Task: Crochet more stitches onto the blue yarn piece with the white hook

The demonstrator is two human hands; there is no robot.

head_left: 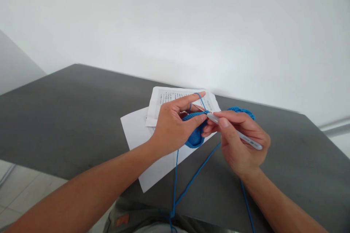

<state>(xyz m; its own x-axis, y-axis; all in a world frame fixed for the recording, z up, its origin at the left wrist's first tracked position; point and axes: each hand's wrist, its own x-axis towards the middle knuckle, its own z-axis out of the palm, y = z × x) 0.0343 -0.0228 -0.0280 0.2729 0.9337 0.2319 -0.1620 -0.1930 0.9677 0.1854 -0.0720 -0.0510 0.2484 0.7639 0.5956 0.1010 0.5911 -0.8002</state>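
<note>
A blue crochet piece hangs from my left hand, its top edge pinched between thumb and fingers. Over the raised left index finger runs a strand of blue yarn, leading down to the piece's edge. My right hand grips a crochet hook with a thick grey handle, held like a pen. The hook's thin shaft meets the top edge of the piece close to my left thumb; its tip is too small to make out. Fingers partly cover the crochet piece.
A printed sheet lies on a larger white paper beneath my hands. Behind my right hand sits a blue yarn bundle. Loose yarn trails over the dark table toward my lap. A white wall stands behind.
</note>
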